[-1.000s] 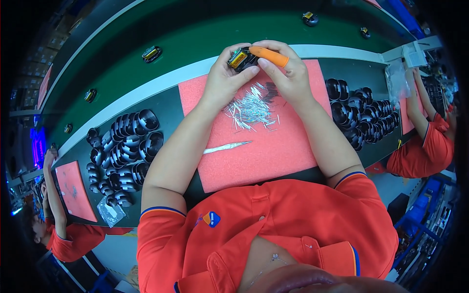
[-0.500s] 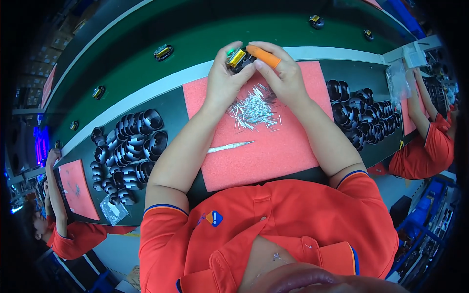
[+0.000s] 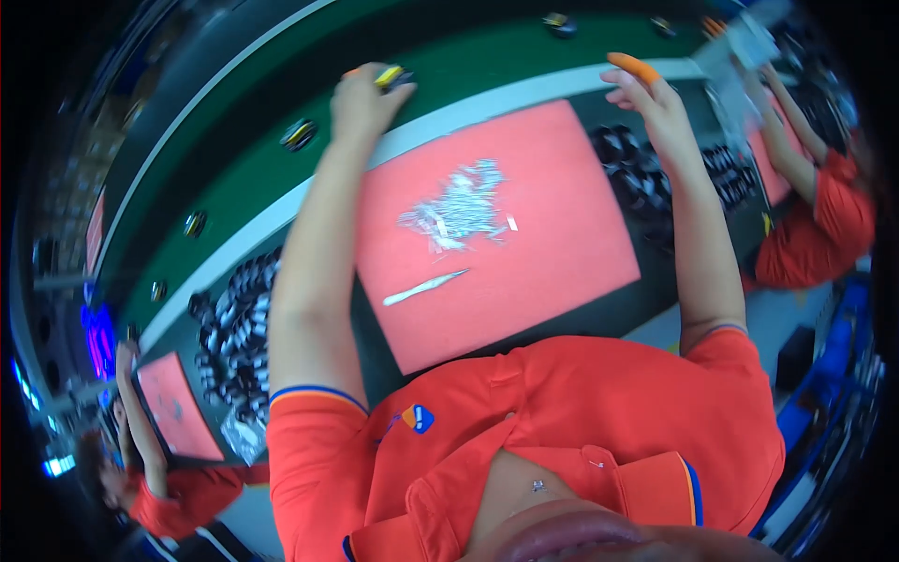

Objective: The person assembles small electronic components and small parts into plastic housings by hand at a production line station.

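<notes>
My left hand (image 3: pixel 361 98) is stretched out over the green conveyor belt (image 3: pixel 281 169), fingers pinched round a small black-and-yellow round part (image 3: pixel 391 77) (too blurry to tell which way it points or where its long axis runs). My right hand (image 3: pixel 655 98), orange cot on one fingertip, hangs loosely spread above the pink rubber mat (image 3: pixel 562 206).

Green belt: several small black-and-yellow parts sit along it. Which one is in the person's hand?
The part at the belt's near edge, gripped by the left hand. The others, such as one further left, lie untouched on the belt.
</notes>
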The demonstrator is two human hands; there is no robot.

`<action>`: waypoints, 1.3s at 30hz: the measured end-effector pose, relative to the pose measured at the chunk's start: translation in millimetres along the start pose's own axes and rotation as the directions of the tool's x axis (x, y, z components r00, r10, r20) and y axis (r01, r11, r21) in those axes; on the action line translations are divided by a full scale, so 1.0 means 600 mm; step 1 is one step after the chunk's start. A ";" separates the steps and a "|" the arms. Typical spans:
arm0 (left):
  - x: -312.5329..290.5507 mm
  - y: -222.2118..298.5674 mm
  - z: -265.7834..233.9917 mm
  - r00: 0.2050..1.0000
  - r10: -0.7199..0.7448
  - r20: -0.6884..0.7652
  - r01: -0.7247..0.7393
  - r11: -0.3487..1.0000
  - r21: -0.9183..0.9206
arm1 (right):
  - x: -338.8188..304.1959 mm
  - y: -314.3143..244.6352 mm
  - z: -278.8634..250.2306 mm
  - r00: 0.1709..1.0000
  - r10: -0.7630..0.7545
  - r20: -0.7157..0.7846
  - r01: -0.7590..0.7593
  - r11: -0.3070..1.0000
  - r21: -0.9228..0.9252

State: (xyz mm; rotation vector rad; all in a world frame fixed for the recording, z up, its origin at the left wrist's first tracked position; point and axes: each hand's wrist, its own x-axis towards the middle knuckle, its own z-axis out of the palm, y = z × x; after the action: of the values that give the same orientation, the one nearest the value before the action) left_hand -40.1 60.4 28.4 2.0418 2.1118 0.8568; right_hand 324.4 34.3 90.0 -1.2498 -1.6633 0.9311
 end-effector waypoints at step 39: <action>-0.142 0.070 -0.001 0.947 -0.209 0.245 0.238 -0.057 -0.969 | 0.031 -0.057 0.219 0.948 0.011 0.319 -0.093 0.966 0.241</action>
State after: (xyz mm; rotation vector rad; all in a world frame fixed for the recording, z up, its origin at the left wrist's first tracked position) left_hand 6.7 -22.2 20.6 0.7550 0.9058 1.5768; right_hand 188.3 34.5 74.9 -1.0135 -1.6907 1.3900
